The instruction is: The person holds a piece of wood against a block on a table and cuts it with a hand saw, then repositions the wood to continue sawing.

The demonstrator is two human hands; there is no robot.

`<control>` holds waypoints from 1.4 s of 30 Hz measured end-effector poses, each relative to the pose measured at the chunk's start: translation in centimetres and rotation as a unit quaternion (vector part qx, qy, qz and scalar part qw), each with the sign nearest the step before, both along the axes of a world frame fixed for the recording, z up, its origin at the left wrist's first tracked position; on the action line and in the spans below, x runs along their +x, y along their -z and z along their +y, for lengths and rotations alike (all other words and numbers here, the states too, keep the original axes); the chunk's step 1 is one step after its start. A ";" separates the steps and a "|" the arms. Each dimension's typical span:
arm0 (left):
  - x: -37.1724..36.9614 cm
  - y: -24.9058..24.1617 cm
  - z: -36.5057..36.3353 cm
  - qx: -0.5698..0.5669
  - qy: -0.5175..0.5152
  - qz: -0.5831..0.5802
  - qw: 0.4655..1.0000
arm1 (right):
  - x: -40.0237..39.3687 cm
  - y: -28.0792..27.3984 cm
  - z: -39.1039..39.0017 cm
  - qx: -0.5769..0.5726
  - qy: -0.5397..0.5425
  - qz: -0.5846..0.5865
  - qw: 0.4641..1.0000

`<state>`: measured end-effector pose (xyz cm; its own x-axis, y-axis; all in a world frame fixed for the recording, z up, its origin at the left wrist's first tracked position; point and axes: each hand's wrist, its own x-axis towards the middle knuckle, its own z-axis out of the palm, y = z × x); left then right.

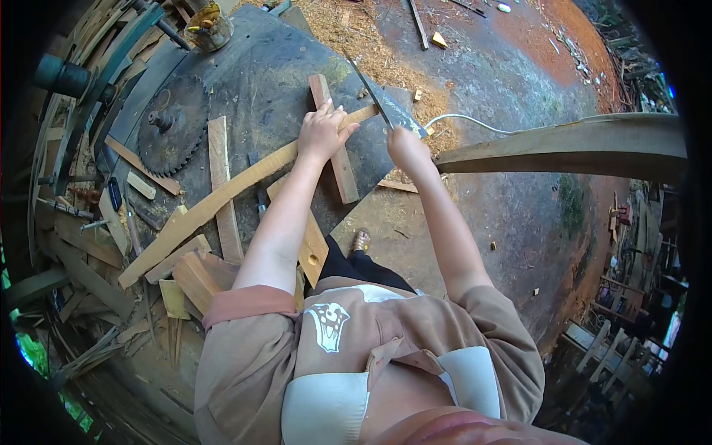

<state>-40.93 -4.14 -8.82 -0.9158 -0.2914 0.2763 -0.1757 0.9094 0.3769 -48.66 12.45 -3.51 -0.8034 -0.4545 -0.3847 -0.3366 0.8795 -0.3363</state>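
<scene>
A long, slightly curved wooden strip [245,180] runs from the lower left up across a short wooden block [344,176] on the dark worktable. My left hand [320,133] presses on the strip where it crosses the block, fingers bent over the wood and thumb stretched to the right. My right hand [409,152] is closed around the handle of a handsaw [369,87], and the handle is hidden in the fist. Its long, thin blade points up and left, at the strip's right end. The teeth are too small to make out.
A circular saw blade [172,124] on a spindle is at the left of the worktable [263,63]. A jar [210,28] stands at the back. Offcuts [200,278] pile up lower left. Sawdust [337,26] lies beyond, and a large curved board [564,146] extends from the right.
</scene>
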 end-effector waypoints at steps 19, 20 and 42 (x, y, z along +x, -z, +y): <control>0.1 -0.3 -0.2 0.015 -0.015 -0.014 1.000 | 5.9 -2.2 8.3 0.003 0.057 -0.052 0.997; 0.0 -0.1 -0.3 0.016 -0.013 -0.007 1.000 | 5.8 -2.7 8.0 0.003 0.058 -0.052 0.997; -0.2 0.0 -0.4 0.031 -0.029 -0.052 0.998 | 7.1 0.7 7.7 -0.013 0.018 0.011 1.000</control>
<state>-41.16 -4.50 -8.84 -0.9201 -0.3575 0.1602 -0.2680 0.8726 0.4083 -41.59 20.10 -4.25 -0.8280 -0.4342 -0.3549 -0.3120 0.8825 -0.3518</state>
